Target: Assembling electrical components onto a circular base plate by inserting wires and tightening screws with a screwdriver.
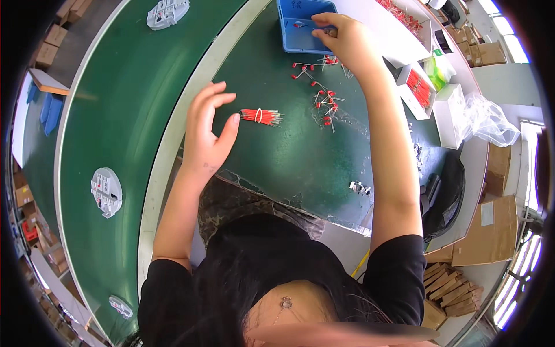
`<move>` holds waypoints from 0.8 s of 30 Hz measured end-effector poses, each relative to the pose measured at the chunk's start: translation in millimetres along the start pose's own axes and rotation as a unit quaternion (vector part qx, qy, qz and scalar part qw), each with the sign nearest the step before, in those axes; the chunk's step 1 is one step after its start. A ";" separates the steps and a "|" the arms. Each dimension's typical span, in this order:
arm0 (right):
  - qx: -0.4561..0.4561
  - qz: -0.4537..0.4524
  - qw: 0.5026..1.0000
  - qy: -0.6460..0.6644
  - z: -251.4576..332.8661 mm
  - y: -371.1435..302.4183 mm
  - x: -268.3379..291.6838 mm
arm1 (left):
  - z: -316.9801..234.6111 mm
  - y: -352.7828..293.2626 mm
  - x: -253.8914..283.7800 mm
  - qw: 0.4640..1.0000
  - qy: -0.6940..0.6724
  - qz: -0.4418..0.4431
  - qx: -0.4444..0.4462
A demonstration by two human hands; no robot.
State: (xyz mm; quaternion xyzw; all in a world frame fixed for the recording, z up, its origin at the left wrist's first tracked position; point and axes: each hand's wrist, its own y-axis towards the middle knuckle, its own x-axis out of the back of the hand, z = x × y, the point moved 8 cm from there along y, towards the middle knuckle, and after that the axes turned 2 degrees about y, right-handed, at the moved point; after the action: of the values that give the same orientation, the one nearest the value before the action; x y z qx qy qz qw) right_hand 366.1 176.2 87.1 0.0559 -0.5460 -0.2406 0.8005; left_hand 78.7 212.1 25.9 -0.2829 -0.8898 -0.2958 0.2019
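Observation:
My left hand (pixel 209 124) hovers at the table's left side with its fingers spread, holding nothing. Just right of its thumb lies a bundle of thin red wires (pixel 260 116), tied with a pale band. Over the right part of a blue plastic bin (pixel 292 43) is my right hand (pixel 345 43), fingers curled with thumb and forefinger facing each other. Something small and greyish shows between those fingers, too small to name. Inside the bin sits a small white and red part (pixel 299 24). Loose red-capped parts with wire leads (pixel 326 99) are scattered below the bin.
Left of the table runs a green conveyor (pixel 136 110) carrying round grey plastic housings (pixel 107 192). On the right stand a white box of red wires (pixel 417 89), a clear plastic bag (pixel 491 122) and a black mesh bag (pixel 448 194). Small metallic pieces (pixel 359 188) lie near the front edge.

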 end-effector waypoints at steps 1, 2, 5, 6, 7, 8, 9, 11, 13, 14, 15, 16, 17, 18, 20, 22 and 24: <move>0.015 0.002 0.998 -0.054 -0.8 2.3 -5.3 | 1.9 7.0 2.0 1.000 0.003 0.001 0.001; 0.014 0.001 0.998 -0.053 1.8 -1.9 0.7 | 1.9 23.0 10.4 0.999 0.042 -0.028 -0.009; -0.004 -0.044 0.995 0.092 40.7 -39.3 55.1 | 50.6 91.8 32.6 0.985 0.151 -0.074 0.041; -0.026 -0.022 0.998 0.052 60.3 -56.7 72.4 | 83.0 118.6 43.4 0.974 0.197 -0.083 0.075; -0.024 -0.013 0.998 0.049 71.8 -76.8 80.5 | 118.6 148.1 52.6 0.962 0.238 -0.090 0.104; -0.021 -0.006 0.999 0.048 78.7 -95.8 90.0 | 147.6 177.2 71.2 0.935 0.319 -0.106 0.117; 0.000 -0.002 0.998 0.058 82.8 -115.6 95.9 | 174.2 192.4 91.7 0.900 0.398 -0.121 0.129; -0.052 0.002 0.996 0.068 77.6 -167.4 111.7 | 184.2 200.9 90.4 0.848 0.452 -0.048 0.272; -0.124 -0.004 0.989 0.076 71.2 -212.5 122.4 | 238.4 199.0 95.9 0.864 0.389 -0.010 0.319; -0.163 -0.039 0.983 0.078 64.0 -234.7 126.0 | 256.2 203.3 106.5 0.869 0.378 -0.007 0.320; -0.205 -0.073 0.973 0.079 58.0 -259.8 129.9 | 254.1 204.9 107.4 0.873 0.368 0.001 0.320; -0.241 -0.105 0.961 0.081 53.5 -279.4 134.5 | 250.0 196.5 100.3 0.874 0.367 0.015 0.317; -0.248 -0.103 0.960 0.081 52.7 -288.9 133.2 | 229.4 193.4 95.2 0.938 0.275 -0.007 0.210; -0.261 -0.090 0.958 0.073 51.0 -296.3 124.2 | 190.2 190.4 79.1 0.981 0.169 -0.023 0.093; -0.281 -0.061 0.956 0.059 49.9 -303.6 104.5 | 86.7 140.6 26.1 0.991 0.089 0.074 -0.070; -0.276 -0.041 0.960 0.039 49.1 -296.6 84.8 | -19.7 63.3 1.1 0.978 0.003 0.134 -0.157; -0.246 -0.003 0.969 0.004 49.1 -287.9 68.9 | -68.8 -0.8 -36.0 0.917 0.073 0.282 -0.274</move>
State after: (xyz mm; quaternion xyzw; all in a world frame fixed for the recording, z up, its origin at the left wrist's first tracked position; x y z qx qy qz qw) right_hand 248.4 -98.8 63.6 -0.1402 -0.4669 -0.3698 0.7909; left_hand 118.7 153.7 57.8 -0.5439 -0.6400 -0.4789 0.2553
